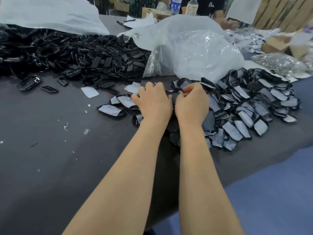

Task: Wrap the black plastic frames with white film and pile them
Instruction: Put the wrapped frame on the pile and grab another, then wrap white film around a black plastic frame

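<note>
Black plastic frame point(173, 97) at frame centre looks light, stiff, film-slick; take its rim. Right grip point(192, 101) pinches it; left grip point(153, 103) rests spread on wrapped pile point(245, 106).

Operator is working bare-handed: left hand point(153, 106) and right hand point(192, 106) are showing uncovered. Both forearms point(128, 167) are showing bare along their whole visible length, wrist to elbow region.

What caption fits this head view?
Left hand and right hand work a black frame at the wrapped pile; unwrapped frames behind.
</note>
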`<control>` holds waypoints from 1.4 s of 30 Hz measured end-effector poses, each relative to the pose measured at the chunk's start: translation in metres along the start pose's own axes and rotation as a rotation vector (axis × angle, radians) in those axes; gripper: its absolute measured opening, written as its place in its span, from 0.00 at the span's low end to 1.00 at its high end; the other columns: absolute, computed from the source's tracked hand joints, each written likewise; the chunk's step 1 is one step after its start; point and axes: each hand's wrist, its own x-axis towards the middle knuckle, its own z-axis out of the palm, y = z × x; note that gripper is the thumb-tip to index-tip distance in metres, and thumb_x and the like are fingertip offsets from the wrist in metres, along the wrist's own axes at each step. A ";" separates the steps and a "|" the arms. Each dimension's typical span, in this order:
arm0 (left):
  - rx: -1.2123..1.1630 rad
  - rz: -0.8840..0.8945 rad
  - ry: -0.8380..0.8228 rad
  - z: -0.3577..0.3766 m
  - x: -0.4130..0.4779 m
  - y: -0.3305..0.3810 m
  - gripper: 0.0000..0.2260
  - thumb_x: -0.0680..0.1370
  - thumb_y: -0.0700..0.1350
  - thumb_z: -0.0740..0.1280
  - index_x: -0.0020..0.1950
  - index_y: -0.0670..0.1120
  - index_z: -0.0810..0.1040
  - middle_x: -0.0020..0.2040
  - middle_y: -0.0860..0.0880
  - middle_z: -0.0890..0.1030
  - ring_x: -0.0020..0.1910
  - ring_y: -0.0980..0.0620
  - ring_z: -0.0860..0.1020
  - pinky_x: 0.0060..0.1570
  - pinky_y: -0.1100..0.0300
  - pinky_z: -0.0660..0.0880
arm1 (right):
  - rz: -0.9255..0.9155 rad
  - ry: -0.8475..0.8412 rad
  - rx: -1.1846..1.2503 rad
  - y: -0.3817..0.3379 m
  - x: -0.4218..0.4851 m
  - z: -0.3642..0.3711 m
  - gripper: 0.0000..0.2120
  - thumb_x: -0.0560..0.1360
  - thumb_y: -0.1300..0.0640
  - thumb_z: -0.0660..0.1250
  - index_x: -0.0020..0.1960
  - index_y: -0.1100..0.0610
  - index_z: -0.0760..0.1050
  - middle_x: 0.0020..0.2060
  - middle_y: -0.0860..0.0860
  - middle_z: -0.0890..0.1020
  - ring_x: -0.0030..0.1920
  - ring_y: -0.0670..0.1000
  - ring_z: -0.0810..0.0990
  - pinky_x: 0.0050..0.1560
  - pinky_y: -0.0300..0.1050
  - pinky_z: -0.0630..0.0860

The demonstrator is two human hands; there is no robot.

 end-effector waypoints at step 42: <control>-0.878 -0.586 0.385 -0.150 0.051 -0.239 0.14 0.80 0.50 0.62 0.38 0.45 0.77 0.31 0.50 0.81 0.29 0.55 0.78 0.32 0.61 0.75 | -0.524 -0.786 0.576 -0.186 -0.095 0.167 0.16 0.70 0.73 0.59 0.44 0.54 0.77 0.40 0.45 0.80 0.44 0.45 0.78 0.49 0.37 0.74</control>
